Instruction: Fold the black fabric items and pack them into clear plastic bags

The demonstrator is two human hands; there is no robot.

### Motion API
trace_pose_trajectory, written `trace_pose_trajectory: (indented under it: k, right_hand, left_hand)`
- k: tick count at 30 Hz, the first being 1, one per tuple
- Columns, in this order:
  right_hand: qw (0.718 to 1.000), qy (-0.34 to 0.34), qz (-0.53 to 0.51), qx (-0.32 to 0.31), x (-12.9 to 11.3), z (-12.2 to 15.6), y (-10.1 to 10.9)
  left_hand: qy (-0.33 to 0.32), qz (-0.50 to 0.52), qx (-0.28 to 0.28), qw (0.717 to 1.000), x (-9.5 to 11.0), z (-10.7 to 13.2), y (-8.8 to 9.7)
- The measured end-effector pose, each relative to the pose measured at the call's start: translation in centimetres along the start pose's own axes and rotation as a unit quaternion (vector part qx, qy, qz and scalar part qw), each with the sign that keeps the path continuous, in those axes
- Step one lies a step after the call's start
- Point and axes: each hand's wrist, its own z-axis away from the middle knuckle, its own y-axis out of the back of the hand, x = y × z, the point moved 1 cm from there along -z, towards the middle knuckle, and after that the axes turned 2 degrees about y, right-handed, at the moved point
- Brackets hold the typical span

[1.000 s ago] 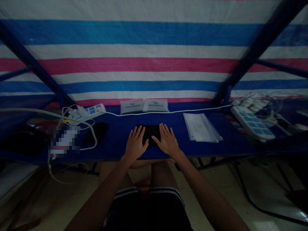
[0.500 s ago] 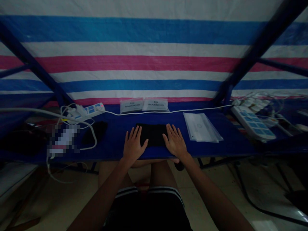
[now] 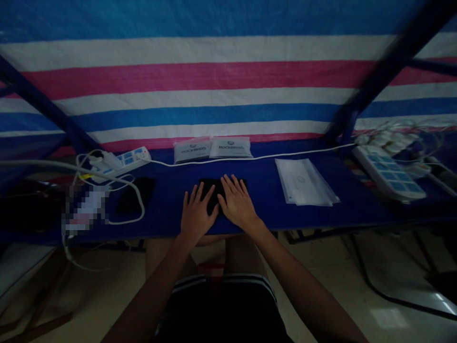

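Note:
A black piece of folded cloth [image 3: 213, 196] lies on the blue tabletop [image 3: 264, 188] in front of me, partly covered by my hands. My left hand [image 3: 197, 213] presses flat on its left side, fingers spread. On the right part of the cloth, my right hand [image 3: 237, 201] rests palm down with the fingers stretched out and slightly apart. The tips of the two thumbs come close together over the cloth. Right of my hands is a loose stack of clear plastic bags [image 3: 303, 183]. Two filled bags printed ROCKBROS [image 3: 231, 147] lie at the back edge.
Left stands a white power strip [image 3: 124, 161] with plugs and looping cables, beside a dark cloth heap [image 3: 135, 194]. Another power strip [image 3: 389, 174] with tangled cords lies on the right. A white cable [image 3: 271, 156] crosses the table's back. Blue metal posts [image 3: 383, 76] frame a striped tarp [image 3: 214, 76].
My right hand has slid left across the black cloth, nearer my left hand. My left hand has stayed in about the same place. The camera view has tilted up slightly.

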Motion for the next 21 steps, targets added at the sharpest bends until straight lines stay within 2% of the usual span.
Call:
trace_pose_trajectory:
  k: [3, 7, 21]
  right_hand:
    - [0.999, -0.007, 0.025, -0.026, 0.4, -0.3, -0.9]
    - [0.999, -0.011, 0.031, -0.02, 1.5, 0.0, -1.2]
    - [0.996, -0.069, 0.06, 0.01, 7.3, 2.1, 0.4]
  left_hand:
    - [0.002, 0.004, 0.005, 1.0, -0.1, 0.0, -0.2]
    - [0.006, 0.01, 0.003, 1.0, -0.1, 0.0, -0.3]
    - [0.011, 0.007, 0.003, 1.0, 0.0, 0.1, 0.1]
